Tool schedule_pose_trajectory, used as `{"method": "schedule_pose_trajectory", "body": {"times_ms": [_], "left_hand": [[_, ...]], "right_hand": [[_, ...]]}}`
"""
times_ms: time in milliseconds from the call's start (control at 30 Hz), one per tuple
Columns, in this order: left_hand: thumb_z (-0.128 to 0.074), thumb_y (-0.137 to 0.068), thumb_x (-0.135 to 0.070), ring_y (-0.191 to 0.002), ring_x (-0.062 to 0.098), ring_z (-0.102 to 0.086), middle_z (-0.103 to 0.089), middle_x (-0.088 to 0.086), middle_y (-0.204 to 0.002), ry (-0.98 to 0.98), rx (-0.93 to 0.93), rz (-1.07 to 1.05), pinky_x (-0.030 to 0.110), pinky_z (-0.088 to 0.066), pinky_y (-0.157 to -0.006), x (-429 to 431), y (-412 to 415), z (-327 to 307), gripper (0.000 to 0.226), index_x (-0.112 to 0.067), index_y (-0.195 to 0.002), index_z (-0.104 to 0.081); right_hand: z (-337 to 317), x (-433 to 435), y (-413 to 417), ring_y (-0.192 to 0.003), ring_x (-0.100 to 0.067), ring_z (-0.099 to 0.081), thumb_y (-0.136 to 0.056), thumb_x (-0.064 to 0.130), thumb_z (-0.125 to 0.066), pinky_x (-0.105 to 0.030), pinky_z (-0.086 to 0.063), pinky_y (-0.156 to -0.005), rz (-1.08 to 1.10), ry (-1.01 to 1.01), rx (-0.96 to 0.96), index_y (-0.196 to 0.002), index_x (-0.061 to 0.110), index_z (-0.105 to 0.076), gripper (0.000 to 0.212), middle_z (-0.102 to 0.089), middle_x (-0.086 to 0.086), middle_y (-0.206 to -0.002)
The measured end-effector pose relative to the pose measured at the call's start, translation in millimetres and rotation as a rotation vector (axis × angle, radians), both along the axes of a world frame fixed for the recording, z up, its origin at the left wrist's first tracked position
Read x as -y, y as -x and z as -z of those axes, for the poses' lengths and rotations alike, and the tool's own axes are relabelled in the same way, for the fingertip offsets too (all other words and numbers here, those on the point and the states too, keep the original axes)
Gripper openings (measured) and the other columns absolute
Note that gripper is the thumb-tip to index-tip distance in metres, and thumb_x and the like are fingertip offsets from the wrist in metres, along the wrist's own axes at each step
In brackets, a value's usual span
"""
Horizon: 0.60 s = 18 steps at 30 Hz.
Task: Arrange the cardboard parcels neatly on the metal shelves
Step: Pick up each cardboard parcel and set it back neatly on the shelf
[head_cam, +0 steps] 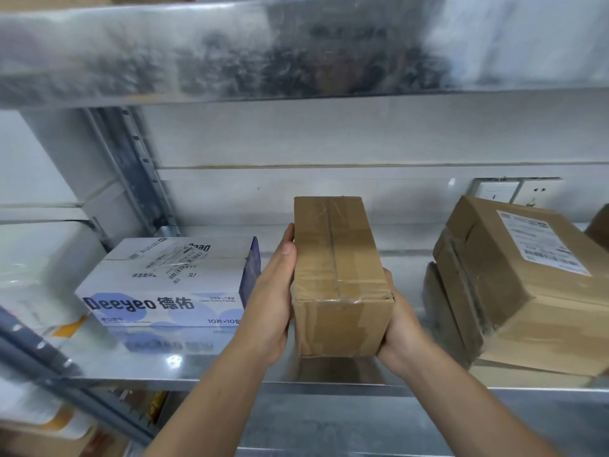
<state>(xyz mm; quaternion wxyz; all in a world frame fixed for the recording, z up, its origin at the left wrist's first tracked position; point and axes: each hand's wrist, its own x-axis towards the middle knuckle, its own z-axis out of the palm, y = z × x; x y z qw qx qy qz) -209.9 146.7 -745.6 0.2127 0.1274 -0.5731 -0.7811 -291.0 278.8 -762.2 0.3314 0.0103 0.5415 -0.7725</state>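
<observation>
A long taped cardboard parcel [337, 275] sits lengthwise at the middle of the metal shelf [204, 367]. My left hand [272, 298] grips its left side, thumb lying along the top edge. My right hand [400, 321] holds the right side near the front corner, its fingers mostly hidden behind the box. To the right stands a larger cardboard parcel [524, 285] with a white shipping label, turned at an angle. On the left lies a white and blue Deeyeo carton [168, 285].
The upper shelf [296, 51] hangs low overhead. A perforated metal upright [138, 169] rises at the back left. Wall sockets [514, 191] sit behind the right parcel. Another brown box edge [601, 229] shows far right. White packages lie at the far left.
</observation>
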Motion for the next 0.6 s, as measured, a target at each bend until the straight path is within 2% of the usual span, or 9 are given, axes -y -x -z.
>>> {"method": "schedule_pose_trajectory", "body": {"times_ms": [67, 200, 267, 367, 467, 533, 600], "left_hand": [[-0.059, -0.091, -0.059, -0.135, 0.014, -0.055, -0.057, -0.008, -0.148, -0.002, 0.001, -0.009, 0.046, -0.035, -0.119, -1.8, -2.0, 1.6, 0.063, -0.038, -0.149, -0.048], [-0.059, -0.085, -0.061, -0.133, 0.012, -0.056, -0.058, -0.011, -0.146, 0.007, 0.008, 0.001, 0.045, -0.036, -0.119, -2.1, -4.3, 3.7, 0.069, -0.041, -0.149, -0.046], [-0.055, -0.087, -0.062, -0.133, 0.011, -0.056, -0.058, -0.012, -0.145, 0.006, 0.028, 0.029, 0.044, -0.036, -0.119, -1.5, -4.2, 1.8, 0.067, -0.042, -0.150, -0.045], [-0.048, -0.089, -0.058, -0.132, 0.010, -0.057, -0.060, -0.013, -0.143, 0.009, 0.027, 0.041, 0.043, -0.038, -0.118, -0.7, -3.5, 0.6, 0.062, -0.043, -0.149, -0.046], [-0.054, -0.085, -0.058, -0.131, 0.011, -0.058, -0.060, -0.013, -0.143, -0.027, 0.024, 0.000, 0.043, -0.038, -0.118, -1.8, -2.7, 1.7, 0.065, -0.041, -0.148, -0.048], [-0.066, -0.086, -0.061, -0.132, 0.015, -0.058, -0.060, -0.008, -0.144, -0.047, 0.029, -0.056, 0.045, -0.037, -0.119, -1.2, -2.0, 5.3, 0.071, -0.039, -0.150, -0.045], [-0.068, -0.090, -0.054, -0.132, 0.018, -0.058, -0.061, -0.005, -0.144, -0.075, 0.041, -0.097, 0.047, -0.037, -0.118, -0.5, -1.5, 8.6, 0.068, -0.037, -0.151, -0.043]], "right_hand": [[3.2, -0.3, -1.8, -0.077, -0.020, -0.074, -0.108, 0.046, -0.044, -0.034, -0.057, -0.060, -0.002, 0.000, 0.003, -0.126, 0.026, -0.056, 0.030, -0.077, -0.001, -0.086], [5.0, -1.1, -3.5, -0.087, -0.025, -0.072, -0.107, 0.047, -0.044, -0.041, -0.059, -0.071, -0.003, -0.005, 0.021, -0.124, 0.029, -0.058, 0.029, -0.077, -0.005, -0.097], [5.4, -1.4, -2.6, -0.086, -0.024, -0.073, -0.107, 0.047, -0.044, -0.040, -0.060, -0.069, -0.003, -0.003, 0.020, -0.123, 0.029, -0.058, 0.028, -0.078, -0.005, -0.099], [4.9, -1.3, -1.7, -0.085, -0.024, -0.073, -0.107, 0.048, -0.045, -0.038, -0.058, -0.064, -0.005, -0.010, 0.014, -0.123, 0.030, -0.058, 0.028, -0.078, -0.002, -0.091], [5.9, -0.7, -1.0, -0.091, -0.026, -0.071, -0.108, 0.046, -0.044, -0.041, -0.059, -0.069, 0.000, -0.038, -0.006, -0.121, 0.031, -0.057, 0.024, -0.075, -0.004, -0.097], [6.6, -0.7, -1.6, -0.092, -0.026, -0.071, -0.108, 0.046, -0.043, -0.043, -0.060, -0.073, -0.007, -0.042, -0.022, -0.119, 0.031, -0.056, 0.022, -0.074, -0.005, -0.101], [8.0, -1.0, -2.1, -0.096, -0.027, -0.071, -0.108, 0.047, -0.043, -0.046, -0.061, -0.079, -0.017, -0.051, -0.045, -0.119, 0.032, -0.055, 0.022, -0.074, -0.006, -0.104]]}}
